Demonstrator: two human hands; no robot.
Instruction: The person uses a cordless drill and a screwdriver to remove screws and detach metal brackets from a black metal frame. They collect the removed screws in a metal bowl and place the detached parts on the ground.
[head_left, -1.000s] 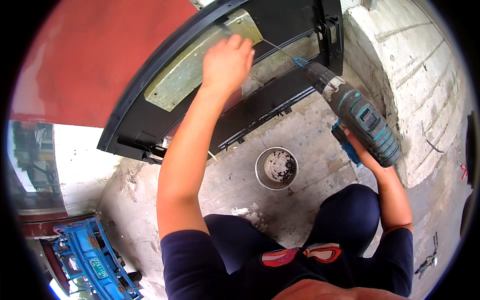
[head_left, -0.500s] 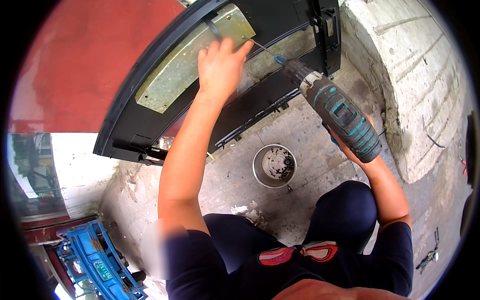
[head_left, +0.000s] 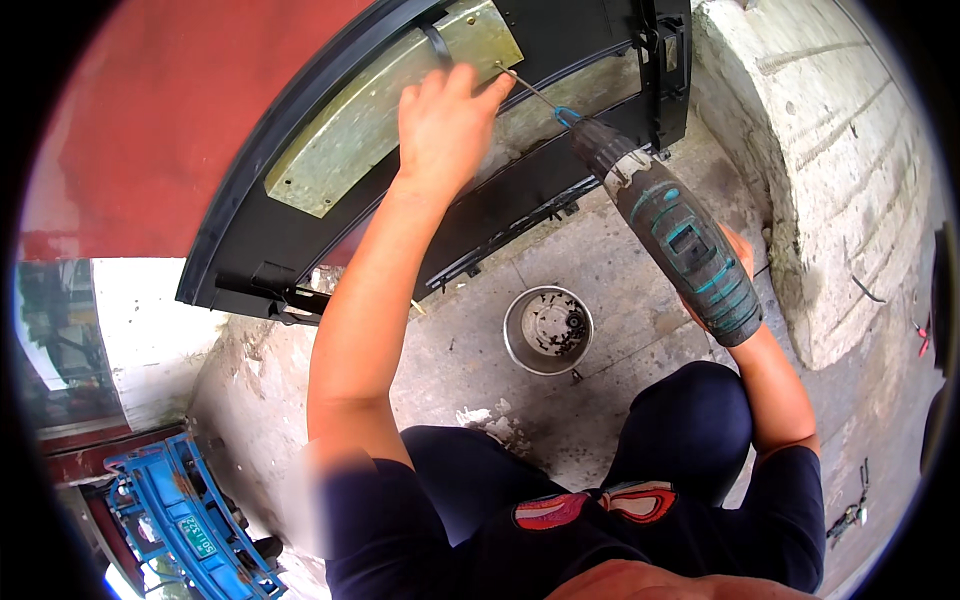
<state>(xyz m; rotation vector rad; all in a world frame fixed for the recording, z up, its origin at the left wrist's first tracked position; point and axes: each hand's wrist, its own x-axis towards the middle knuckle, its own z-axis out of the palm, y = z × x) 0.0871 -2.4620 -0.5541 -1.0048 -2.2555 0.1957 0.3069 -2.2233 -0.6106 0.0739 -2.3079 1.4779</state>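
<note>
My right hand (head_left: 738, 252), mostly hidden beneath it, grips a black and teal cordless drill (head_left: 690, 245). A long thin bit (head_left: 535, 93) runs from the drill's chuck to the right-hand corner of a galvanized metal plate (head_left: 385, 110). That plate lies on a curved black frame panel (head_left: 240, 235), which leans against the wall. Over the plate's lower edge is my left hand (head_left: 445, 130), its fingers bent and apart. One of its digits touches the bit close to its tip; whether a screw sits there is too small to tell.
A metal bowl (head_left: 548, 330) with small dark screws stands on the concrete floor between the panel and my knees. A rough white concrete block (head_left: 825, 180) rises at right. Blue machinery (head_left: 195, 520) stands at lower left, and tools (head_left: 850, 515) lie at lower right.
The view has shifted slightly, and the panel sits a little higher in it. The drill's rear end has swung slightly down. My left hand keeps its place by the bit's tip.
</note>
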